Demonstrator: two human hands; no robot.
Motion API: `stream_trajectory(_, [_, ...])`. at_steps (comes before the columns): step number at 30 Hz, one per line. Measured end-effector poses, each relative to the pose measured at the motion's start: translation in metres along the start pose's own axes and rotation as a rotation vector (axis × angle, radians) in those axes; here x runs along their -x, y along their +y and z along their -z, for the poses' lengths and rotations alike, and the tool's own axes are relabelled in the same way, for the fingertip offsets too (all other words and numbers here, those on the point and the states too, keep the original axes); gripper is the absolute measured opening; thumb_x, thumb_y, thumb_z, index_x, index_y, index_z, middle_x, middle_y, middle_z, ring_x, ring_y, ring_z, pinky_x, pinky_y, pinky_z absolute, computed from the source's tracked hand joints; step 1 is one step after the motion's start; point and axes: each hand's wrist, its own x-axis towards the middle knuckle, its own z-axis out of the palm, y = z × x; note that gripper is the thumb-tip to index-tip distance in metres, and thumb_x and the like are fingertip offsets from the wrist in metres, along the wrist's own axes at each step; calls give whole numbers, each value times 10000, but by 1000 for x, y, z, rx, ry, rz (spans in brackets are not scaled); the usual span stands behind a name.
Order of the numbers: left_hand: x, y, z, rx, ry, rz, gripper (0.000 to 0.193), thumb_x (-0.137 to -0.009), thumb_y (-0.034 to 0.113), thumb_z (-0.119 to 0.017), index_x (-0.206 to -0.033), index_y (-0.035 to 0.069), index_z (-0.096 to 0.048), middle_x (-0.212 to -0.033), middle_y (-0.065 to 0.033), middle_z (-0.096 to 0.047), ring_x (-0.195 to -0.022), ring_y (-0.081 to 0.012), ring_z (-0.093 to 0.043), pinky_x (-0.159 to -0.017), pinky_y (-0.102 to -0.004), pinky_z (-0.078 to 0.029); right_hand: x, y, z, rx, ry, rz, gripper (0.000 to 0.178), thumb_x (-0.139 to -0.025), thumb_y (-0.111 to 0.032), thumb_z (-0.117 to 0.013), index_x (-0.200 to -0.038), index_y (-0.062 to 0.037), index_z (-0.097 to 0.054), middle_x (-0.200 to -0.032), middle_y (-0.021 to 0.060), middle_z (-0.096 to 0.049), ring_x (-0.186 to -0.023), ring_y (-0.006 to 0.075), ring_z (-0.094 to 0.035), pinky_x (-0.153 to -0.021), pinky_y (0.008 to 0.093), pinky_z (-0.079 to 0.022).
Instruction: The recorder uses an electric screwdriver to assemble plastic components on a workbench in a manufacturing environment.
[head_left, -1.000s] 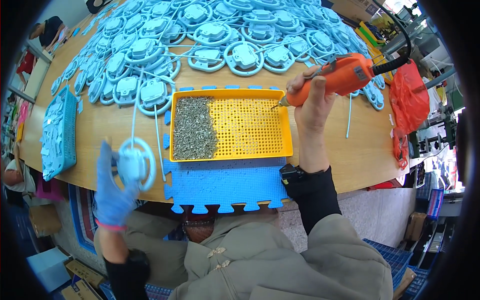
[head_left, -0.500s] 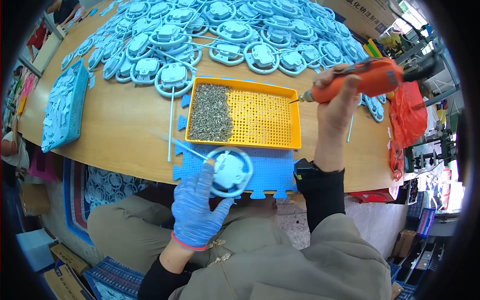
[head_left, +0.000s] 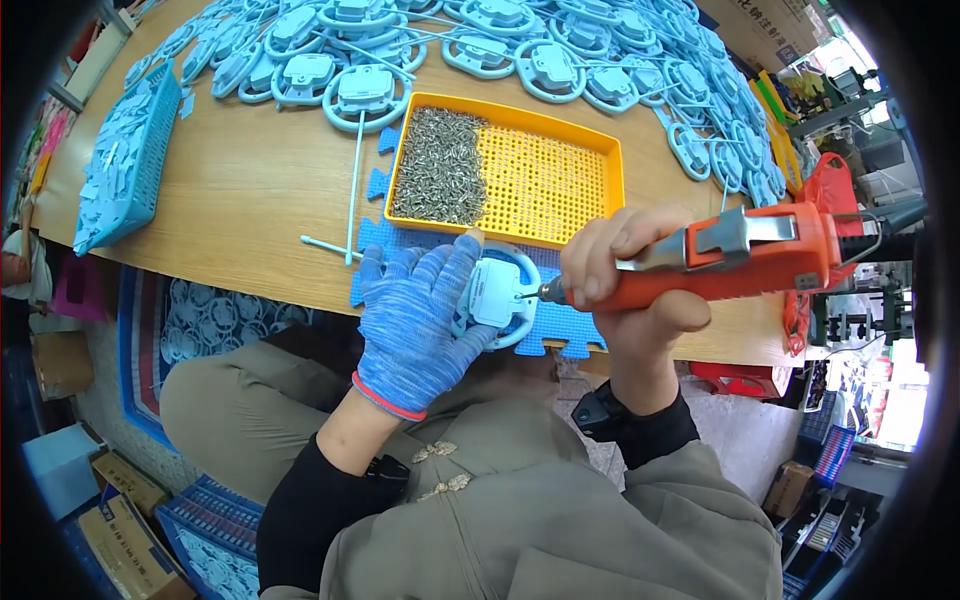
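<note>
My left hand (head_left: 415, 325), in a blue knit glove with a red cuff, grips a light-blue ring-shaped plastic part (head_left: 496, 290) with a box-like centre. A thin rod pokes out to the left past the glove. My bare right hand (head_left: 625, 270) is wrapped round an orange electric screwdriver (head_left: 735, 262), held nearly level. Its bit meets the right side of the part's centre; whether a screw sits at the tip is too small to tell. Under the part lies a blue foam mat (head_left: 568, 328). Just beyond is a yellow perforated tray (head_left: 530, 108) with small metal screws (head_left: 436, 165) heaped at its left.
Many similar light-blue parts (head_left: 552, 70) are piled across the far side of the table (head_left: 260, 200). At the left stands a blue basket (head_left: 150, 170) of flat light-blue pieces. A red plastic bag (head_left: 828, 185) hangs at the right, near the screwdriver's cord.
My right hand has brought the screwdriver from the tray's right side down and left onto the part. My left hand has moved the part up and right, onto the mat. The view has shifted slightly.
</note>
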Motion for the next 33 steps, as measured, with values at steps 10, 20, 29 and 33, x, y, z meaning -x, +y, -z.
stream_trajectory(10, [-11,0,-7,157,1,-80,710,-623,292,-785,-1244,76,-517,-1076,-109,-595,-983,-322,-555,-927,-461,-367,1,0,-13,159,-45,-121,583,-688,-537,-758,-869,-46,-502,-634,37,-527,-593,118,-515,-524,246,-408])
stream_trajectory(20, [-18,-6,18,-8,-91,-153,554,-690,184,-668,-1223,121,-531,-1048,-63,-577,-1002,-291,-519,-929,-452,-354,-27,-2,27,89,-33,28,649,-734,-675,-583,-918,-60,-489,-608,24,-481,-523,148,-480,-514,293,-413])
stream_trajectory(29, [36,-109,84,-383,133,251,636,-702,62,-631,-1313,43,-456,-1230,-171,-505,-1168,-353,-442,-1026,-453,-312,-74,6,115,200,302,324,394,-821,-374,-694,-956,-54,-508,-673,59,-561,-577,166,-540,-539,295,-456])
stream_trajectory(33, [-27,-108,64,-301,127,274,626,-743,54,-630,-1337,46,-430,-1237,-178,-528,-1154,-316,-483,-1008,-393,-349,-75,13,120,189,348,331,400,-814,-376,-702,-950,-55,-505,-666,60,-563,-577,164,-545,-540,293,-458])
